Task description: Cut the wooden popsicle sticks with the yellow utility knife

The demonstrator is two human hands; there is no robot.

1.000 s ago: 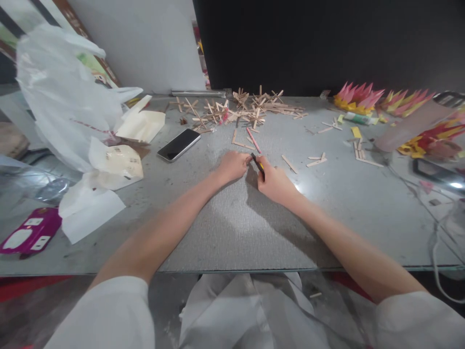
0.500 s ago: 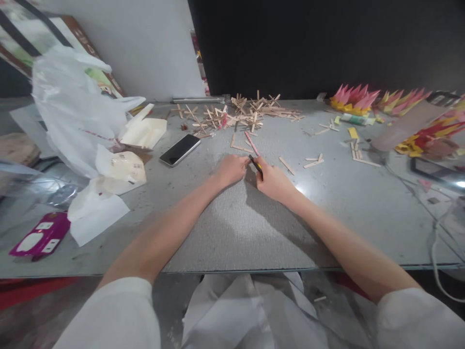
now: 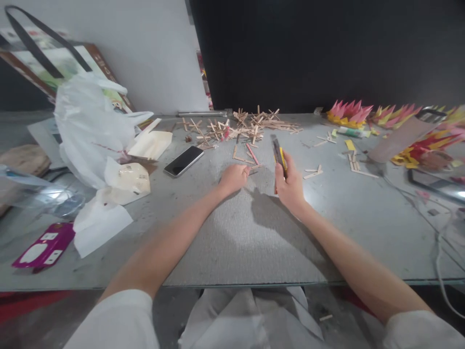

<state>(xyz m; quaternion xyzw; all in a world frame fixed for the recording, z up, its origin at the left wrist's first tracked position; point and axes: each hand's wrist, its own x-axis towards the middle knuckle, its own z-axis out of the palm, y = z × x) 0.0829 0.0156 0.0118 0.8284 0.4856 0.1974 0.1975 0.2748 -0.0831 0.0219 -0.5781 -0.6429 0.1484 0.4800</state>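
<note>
My right hand (image 3: 290,186) is lifted above the grey table (image 3: 236,232) and grips a yellow and black utility knife (image 3: 279,156) that points up and away from me. My left hand (image 3: 232,178) rests on the table with its fingers curled, pinching a small wooden stick (image 3: 253,167) at its tip. A pink pen (image 3: 252,153) and loose wooden sticks lie just beyond both hands. Further back sits a pile of crossed wooden sticks (image 3: 240,123).
A black phone (image 3: 183,160) lies left of my hands. White plastic bags and paper (image 3: 94,131) fill the left side, with a magenta power strip (image 3: 43,245) near the front edge. Pink and yellow paper flowers (image 3: 350,112) and cables sit at the right.
My right hand has lifted off the stick and swung right, raising the knife upright. My left hand stayed in place on the table. The camera view tilted down a little.
</note>
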